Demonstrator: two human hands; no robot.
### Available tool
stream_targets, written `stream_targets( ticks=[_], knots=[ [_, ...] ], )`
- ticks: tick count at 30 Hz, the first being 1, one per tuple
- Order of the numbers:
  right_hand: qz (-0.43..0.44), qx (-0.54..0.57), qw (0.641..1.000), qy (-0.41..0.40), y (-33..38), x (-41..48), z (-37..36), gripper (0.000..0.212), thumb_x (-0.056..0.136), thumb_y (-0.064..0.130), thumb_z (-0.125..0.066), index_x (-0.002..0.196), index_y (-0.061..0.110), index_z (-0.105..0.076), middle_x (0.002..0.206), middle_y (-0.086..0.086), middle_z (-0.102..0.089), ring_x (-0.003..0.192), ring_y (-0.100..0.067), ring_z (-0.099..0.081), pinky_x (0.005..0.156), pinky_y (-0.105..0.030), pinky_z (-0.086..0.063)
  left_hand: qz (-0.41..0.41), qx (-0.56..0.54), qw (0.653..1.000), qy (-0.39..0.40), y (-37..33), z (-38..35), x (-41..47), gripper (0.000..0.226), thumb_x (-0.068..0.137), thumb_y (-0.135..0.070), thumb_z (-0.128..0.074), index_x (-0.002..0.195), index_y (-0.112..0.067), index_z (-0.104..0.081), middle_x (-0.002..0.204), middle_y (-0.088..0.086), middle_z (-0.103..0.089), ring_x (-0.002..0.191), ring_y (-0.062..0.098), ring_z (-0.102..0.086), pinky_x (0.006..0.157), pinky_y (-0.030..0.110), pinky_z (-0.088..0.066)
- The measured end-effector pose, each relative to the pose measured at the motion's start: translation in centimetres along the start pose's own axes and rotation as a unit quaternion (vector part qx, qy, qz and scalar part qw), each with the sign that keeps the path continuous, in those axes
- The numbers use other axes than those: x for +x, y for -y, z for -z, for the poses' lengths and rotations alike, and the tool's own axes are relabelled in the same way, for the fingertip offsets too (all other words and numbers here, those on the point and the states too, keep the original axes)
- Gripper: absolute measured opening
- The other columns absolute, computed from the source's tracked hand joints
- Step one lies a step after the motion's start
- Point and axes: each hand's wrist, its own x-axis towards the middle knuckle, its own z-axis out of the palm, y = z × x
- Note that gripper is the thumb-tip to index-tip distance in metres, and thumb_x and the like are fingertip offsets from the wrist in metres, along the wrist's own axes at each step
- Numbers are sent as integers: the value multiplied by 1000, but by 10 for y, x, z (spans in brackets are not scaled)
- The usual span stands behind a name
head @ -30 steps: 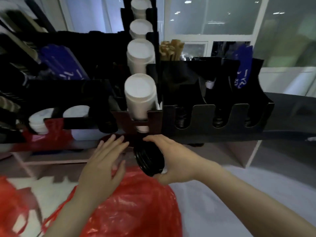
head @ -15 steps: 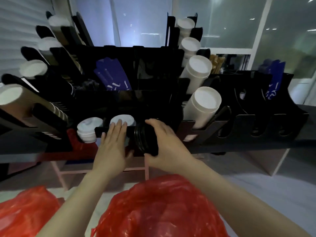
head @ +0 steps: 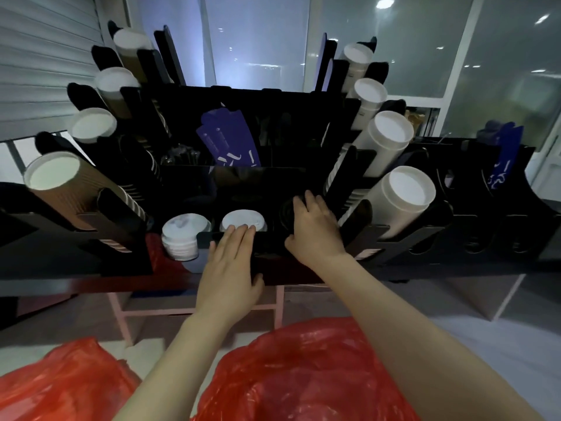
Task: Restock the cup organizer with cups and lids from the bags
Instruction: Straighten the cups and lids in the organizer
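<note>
right hand (head: 315, 226) grip clamped on black lids (head: 286, 209) | left hand (head: 232, 262) grip apart, flat on organizer (head: 273, 180)

A stack of blue card sleeves (head: 227, 141) stands tilted at the middle, white print on its lower ends; more blue sleeves (head: 504, 156) stand far to the right; a slatted grey shutter (head: 39, 56) fills the upper left; glass panels (head: 501, 71) run behind, reflecting ceiling lights (head: 384, 3); a pink frame (head: 121, 311) shows beneath the black counter (head: 45, 279); grey floor (head: 501, 344) lies at lower right.
</note>
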Motion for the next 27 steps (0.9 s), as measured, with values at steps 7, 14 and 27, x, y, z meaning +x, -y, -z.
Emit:
stream_targets(
  ticks=[7, 14, 27],
  knots=[
    [85, -60, 994, 34, -8, -4, -13, 43, 93, 16, -50, 134, 9, -46, 134, -10, -51, 127, -27, -41, 98, -38, -37, -3, -2, 1000, 6, 1, -1, -1, 83, 88, -25, -58, 151, -19, -4, 159, -1, -4, 145, 15, 7, 117, 35, 3],
    [71, -85, 990, 83, -7, -5, -11, 60, 87, 25, -53, 142, 11, -33, 148, -12, -37, 135, -30, -32, 106, -40, -29, -5, 5, 1000, 17, 4, -1, -1, 86, 84, -19, -60, 151, -18, -6, 159, 0, -6, 145, 14, 7, 114, 34, 5],
    [69, 112, 991, 38, -4, -44, 5, 71, 93, 18, -49, 152, 8, -9, 160, -10, -7, 147, -22, -1, 119, -31, -3, 20, 3, 998, 53, -8, 9, -15, 82, 88, -28, -56, 151, -17, -4, 159, 1, 4, 145, 15, 4, 115, 34, 3]
  ],
)
